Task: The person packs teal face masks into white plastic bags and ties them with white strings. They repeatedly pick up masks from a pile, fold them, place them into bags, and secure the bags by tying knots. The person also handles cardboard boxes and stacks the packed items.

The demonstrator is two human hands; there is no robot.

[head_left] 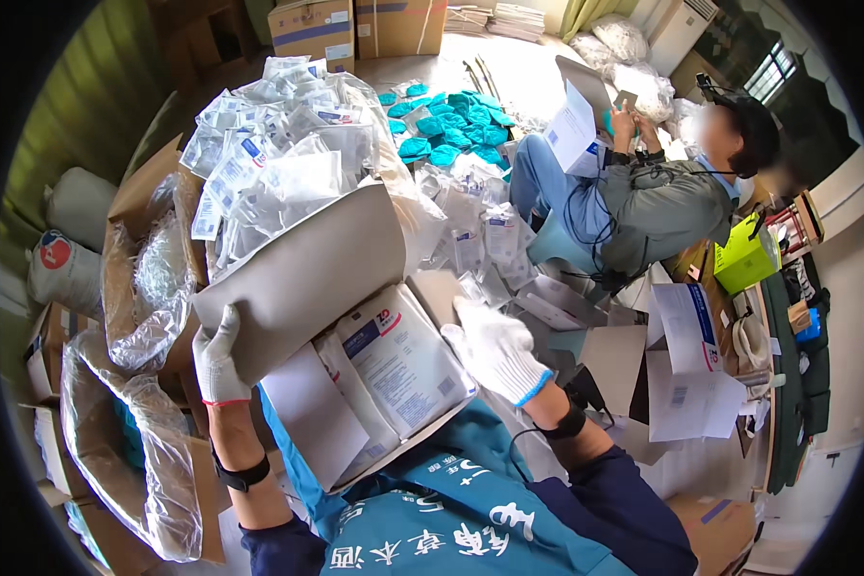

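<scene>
An open white-and-grey paperboard box rests in my lap, tilted towards me. Flat white packets with blue and red print are packed inside it. My left hand, in a white knit glove, is closed on the left edge of the raised grey lid. On the box's other side, my right hand, also gloved, has its fingers bent at the right side flap, thumb and fingertips at its edge. The undersides of both hands are hidden.
A heap of clear-bagged packets rises ahead, with teal fabric pieces beyond. Plastic-lined cartons stand at left. A seated person works at right near white open boxes and a yellow-green bag.
</scene>
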